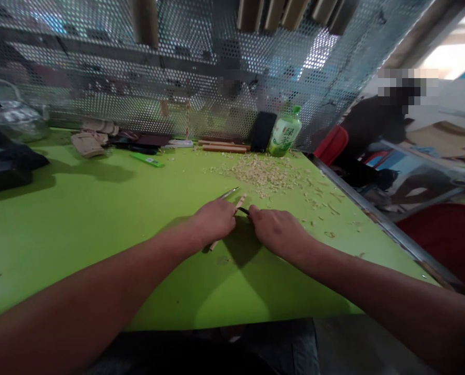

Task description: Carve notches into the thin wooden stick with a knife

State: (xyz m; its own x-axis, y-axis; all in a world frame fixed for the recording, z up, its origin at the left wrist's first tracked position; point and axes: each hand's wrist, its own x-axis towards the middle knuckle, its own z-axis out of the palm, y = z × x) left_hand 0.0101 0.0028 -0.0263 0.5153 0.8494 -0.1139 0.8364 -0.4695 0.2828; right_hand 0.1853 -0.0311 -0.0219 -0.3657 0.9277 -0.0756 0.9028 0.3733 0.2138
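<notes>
My left hand (213, 221) is closed round a thin wooden stick (240, 202), whose tip pokes out beyond the fingers and whose other end shows below the hand. A thin metal blade or rod (229, 193) lies just beyond my left hand. My right hand (276, 229) is closed on a dark-handled tool (243, 210) that meets the stick between the two hands. Both hands rest low over the green table (99, 224), close together.
A pile of wood shavings (267, 174) lies beyond the hands. At the back stand a green bottle (285, 133), a dark phone (262, 131), wooden sticks (224, 146) and a green lighter (147, 160), against a perforated metal screen. A person sits at right beyond the table edge.
</notes>
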